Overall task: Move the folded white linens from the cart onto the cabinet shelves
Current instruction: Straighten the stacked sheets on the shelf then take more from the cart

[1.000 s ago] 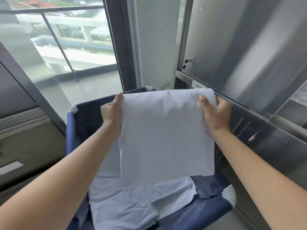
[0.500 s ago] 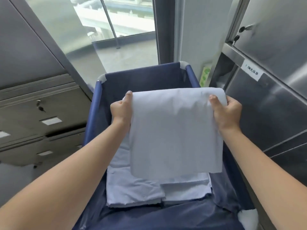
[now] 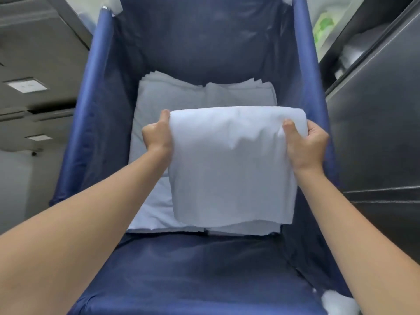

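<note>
I hold one folded white linen by its far folded edge, low inside the blue fabric cart. My left hand grips its left corner and my right hand grips its right corner, thumbs on top. The linen hangs toward me and covers part of the stack of folded white linens lying on the cart's bottom. The steel cabinet stands right of the cart; no shelf is visible.
Grey metal drawers with label plates stand to the left of the cart. The cart's blue side rails rise on both sides of my arms. A white wad sits at the cart's near right corner.
My view has tipped down into the cart and the window has left the frame. Both hands have lowered the held linen from cart-rim height to just above the stack.
</note>
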Available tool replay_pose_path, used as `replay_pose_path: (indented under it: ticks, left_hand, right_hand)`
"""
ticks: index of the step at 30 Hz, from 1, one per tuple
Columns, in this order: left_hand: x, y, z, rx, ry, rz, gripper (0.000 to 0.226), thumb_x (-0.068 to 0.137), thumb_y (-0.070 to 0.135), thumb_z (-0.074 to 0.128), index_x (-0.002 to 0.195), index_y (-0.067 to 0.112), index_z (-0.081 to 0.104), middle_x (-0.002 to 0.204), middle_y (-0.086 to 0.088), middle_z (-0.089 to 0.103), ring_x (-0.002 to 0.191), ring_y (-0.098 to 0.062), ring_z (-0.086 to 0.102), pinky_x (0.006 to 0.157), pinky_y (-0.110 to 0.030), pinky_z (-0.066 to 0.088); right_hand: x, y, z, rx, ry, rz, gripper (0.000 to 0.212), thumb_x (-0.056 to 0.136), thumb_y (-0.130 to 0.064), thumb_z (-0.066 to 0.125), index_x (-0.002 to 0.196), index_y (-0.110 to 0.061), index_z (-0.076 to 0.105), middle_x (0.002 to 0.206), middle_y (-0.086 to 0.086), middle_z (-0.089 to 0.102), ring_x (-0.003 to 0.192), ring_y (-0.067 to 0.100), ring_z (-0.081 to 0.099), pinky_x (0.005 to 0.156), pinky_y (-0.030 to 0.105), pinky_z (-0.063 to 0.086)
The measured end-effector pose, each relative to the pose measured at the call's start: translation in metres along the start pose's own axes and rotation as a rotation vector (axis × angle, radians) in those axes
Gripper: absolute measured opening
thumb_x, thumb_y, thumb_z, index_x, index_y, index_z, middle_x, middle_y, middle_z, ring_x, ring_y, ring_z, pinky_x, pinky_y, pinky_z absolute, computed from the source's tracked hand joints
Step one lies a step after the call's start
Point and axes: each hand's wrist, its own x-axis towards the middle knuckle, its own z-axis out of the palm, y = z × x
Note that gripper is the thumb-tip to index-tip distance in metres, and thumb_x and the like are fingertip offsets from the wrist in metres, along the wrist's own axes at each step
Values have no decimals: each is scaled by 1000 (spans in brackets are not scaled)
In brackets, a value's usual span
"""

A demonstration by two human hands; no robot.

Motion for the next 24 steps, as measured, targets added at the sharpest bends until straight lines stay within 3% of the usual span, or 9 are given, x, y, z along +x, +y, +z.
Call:
replay_pose_path:
  ticks: [3, 6, 8, 11, 16, 20, 24]
  left_hand:
    - [16, -33, 12, -3, 2, -60, 41, 77, 52, 63, 81, 15, 45, 78, 0, 42, 70, -17, 41, 63, -31, 36]
    - [30, -69, 24, -18, 39, -111, 44, 74, 50, 63, 65, 18, 35, 66, 4, 35, 67, -18, 35, 63, -33, 33]
    - [40, -95, 31, -15, 65, -136, 47, 76, 50, 62, 60, 19, 31, 62, 6, 31, 66, -19, 31, 62, -34, 32]
    - [44, -122, 31, 33, 79, -154, 50, 83, 55, 62, 60, 16, 39, 63, 5, 37, 63, -20, 34, 61, -34, 33]
    - [42, -163, 28, 156, -62, -159, 55, 93, 62, 52, 71, 13, 58, 75, 2, 56, 67, -15, 51, 65, -34, 40]
    - [39, -191, 21, 220, -176, -165, 48, 94, 62, 51, 81, 17, 65, 87, 4, 65, 82, -16, 60, 70, -32, 46]
    - [49, -201, 9, 231, -227, -136, 69, 82, 70, 56, 96, 3, 66, 91, 4, 66, 80, -15, 59, 72, -30, 45]
  right_hand:
    - [2, 35, 8, -72, -17, 30, 41, 88, -27, 70, 63, -3, 47, 59, -4, 39, 53, 1, 31, 47, 20, 30]
    - [-2, 67, 17, -144, -52, 54, 43, 90, -22, 69, 60, -16, 39, 57, -8, 37, 47, 0, 35, 47, 14, 29]
    - [-6, 93, 20, -167, -74, 75, 39, 90, -23, 67, 63, -7, 43, 59, -4, 40, 51, 1, 36, 49, 18, 31]
    - [-19, 116, 18, -185, -101, 104, 37, 90, -21, 65, 72, 5, 45, 65, 4, 43, 59, 10, 38, 51, 25, 33]
    - [-42, 146, 10, -187, -97, 262, 38, 90, -27, 66, 66, -9, 42, 63, 2, 38, 57, 9, 33, 47, 20, 28]
    - [-54, 162, 7, -196, -84, 462, 47, 91, -44, 65, 74, -2, 57, 68, 3, 50, 62, 14, 45, 54, 27, 37]
    - [-46, 162, 7, -288, -154, 496, 47, 89, -48, 65, 69, -12, 42, 70, 3, 43, 65, 19, 40, 56, 32, 32]
